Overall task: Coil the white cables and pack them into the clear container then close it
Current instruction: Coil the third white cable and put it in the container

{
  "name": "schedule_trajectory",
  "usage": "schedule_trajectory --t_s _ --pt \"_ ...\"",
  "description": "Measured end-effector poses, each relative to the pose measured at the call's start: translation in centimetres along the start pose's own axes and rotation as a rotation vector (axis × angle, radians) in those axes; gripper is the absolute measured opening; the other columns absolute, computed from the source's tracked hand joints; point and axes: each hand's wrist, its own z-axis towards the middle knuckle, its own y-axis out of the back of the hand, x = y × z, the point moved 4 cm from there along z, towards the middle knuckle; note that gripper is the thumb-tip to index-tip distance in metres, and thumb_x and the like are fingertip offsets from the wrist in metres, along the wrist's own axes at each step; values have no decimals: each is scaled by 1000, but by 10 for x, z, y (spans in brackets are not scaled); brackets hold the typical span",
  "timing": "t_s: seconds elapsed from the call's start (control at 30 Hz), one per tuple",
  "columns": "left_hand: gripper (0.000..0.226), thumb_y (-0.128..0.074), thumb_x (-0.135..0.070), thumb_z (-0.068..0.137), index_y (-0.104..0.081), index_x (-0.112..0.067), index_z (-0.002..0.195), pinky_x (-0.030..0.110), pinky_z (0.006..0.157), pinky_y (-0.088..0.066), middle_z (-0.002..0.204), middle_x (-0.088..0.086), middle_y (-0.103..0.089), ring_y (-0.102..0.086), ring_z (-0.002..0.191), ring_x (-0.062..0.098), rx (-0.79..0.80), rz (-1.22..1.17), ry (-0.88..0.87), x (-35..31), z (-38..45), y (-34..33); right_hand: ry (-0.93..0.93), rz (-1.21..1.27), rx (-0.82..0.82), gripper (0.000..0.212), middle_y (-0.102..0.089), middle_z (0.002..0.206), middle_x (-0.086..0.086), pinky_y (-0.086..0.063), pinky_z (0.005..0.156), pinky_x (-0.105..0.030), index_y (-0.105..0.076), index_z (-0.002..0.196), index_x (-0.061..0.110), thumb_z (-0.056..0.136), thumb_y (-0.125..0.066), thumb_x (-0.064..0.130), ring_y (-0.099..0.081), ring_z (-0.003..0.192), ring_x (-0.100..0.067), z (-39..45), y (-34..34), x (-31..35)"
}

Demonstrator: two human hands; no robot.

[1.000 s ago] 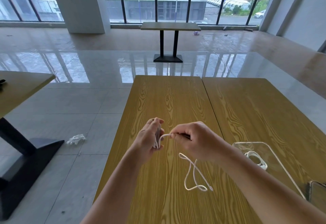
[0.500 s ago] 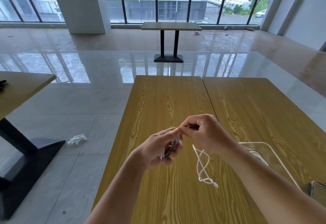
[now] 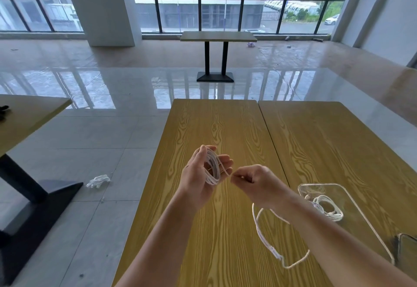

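Glossy grey floor tiles (image 3: 94,142) stretch back to a wall of dark-framed windows (image 3: 216,0), with a side table (image 3: 27,117) at far left and a scrap of white litter (image 3: 98,181) lying near its black foot. Farther back, a lone table (image 3: 218,36) stands before the glass. Two wood-grain tables (image 3: 214,128) sit pushed together in front of me. Over the left one, my left hand (image 3: 203,177) is raised palm up, fingers curled around several loops of white cable (image 3: 213,168) wound about them. Just beside it, my right hand (image 3: 255,179) is closed, thumb and forefinger pinching the same cable where it leaves the coil. From under my right wrist the loose tail (image 3: 266,241) hangs in a long curve above the tabletop, its end bending back toward my forearm. At right, a clear container (image 3: 352,203) lies on the second table, its lid off, and a second coiled cable (image 3: 327,207) rests inside it. At the right edge, near the container's near corner, sits a dark object (image 3: 406,250), only partly in view, too cropped to identify.
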Motion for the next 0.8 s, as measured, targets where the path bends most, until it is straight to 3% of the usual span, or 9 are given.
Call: schedule_trajectory --t_s 0.13,0.23,0.33,0.4,0.5,0.57,0.7,0.8 --pt "29 -38 -36 106 -53 -11 103 35 63 -50 72 8 -53 -53 61 18 -97 -116 -16 1 6 1 27 -31 49 32 -41 47 16 -30 43 -25 -66 75 11 100 -57 28 -34 43 -4 -2 -9 4" --pt "27 -40 -36 105 -53 -13 100 27 53 -42 71 6 -49 -47 57 14 -222 -92 -49 -5 14 13 40 -67 156 32 -45 46 17 -33 44 -23 -67 70 31 100 -56 31 -37 43 -2 -9 -14 14" --pt "26 -39 -34 106 -52 -13 98 28 54 -39 70 5 -46 -43 57 14 -327 43 -93 -10 21 31 83 -149 260 28 -47 52 13 -34 43 -22 -72 81 17 100 -57 30 -37 43 -3 -18 -16 26" --pt "26 -39 -35 106 -51 -13 98 29 54 -39 70 6 -45 -43 57 14 -341 146 -97 -9 24 41 148 -164 271 36 -43 53 11 -32 44 -25 -61 71 7 101 -56 27 -35 45 -6 -21 -16 34" --pt "30 -37 -40 105 -51 -13 101 28 49 -41 70 6 -46 -42 54 14 -235 399 -97 -4 25 41 227 -131 223 34 -45 55 9 -36 46 -29 -62 67 22 101 -54 24 -38 47 -8 -21 -12 45" --pt "36 -35 -44 104 -53 -13 101 27 46 -39 68 5 -45 -40 52 14 -127 522 -93 1 22 33 268 -86 125 28 -49 54 10 -37 45 -28 -68 78 34 100 -55 24 -40 46 -8 -17 -5 48" --pt "45 -29 -52 103 -56 -16 102 29 51 -41 64 4 -49 -43 54 16 84 636 -23 10 11 12 318 -124 -89 18 -56 54 12 -44 44 -33 -75 92 22 99 -58 22 -45 44 -5 -6 10 48" --pt "52 -26 -56 102 -56 -14 99 27 49 -41 62 1 -53 -46 53 12 197 630 58 14 0 0 310 -118 -197 17 -61 57 10 -47 47 -25 -76 91 19 98 -61 22 -52 47 -7 -1 17 43"
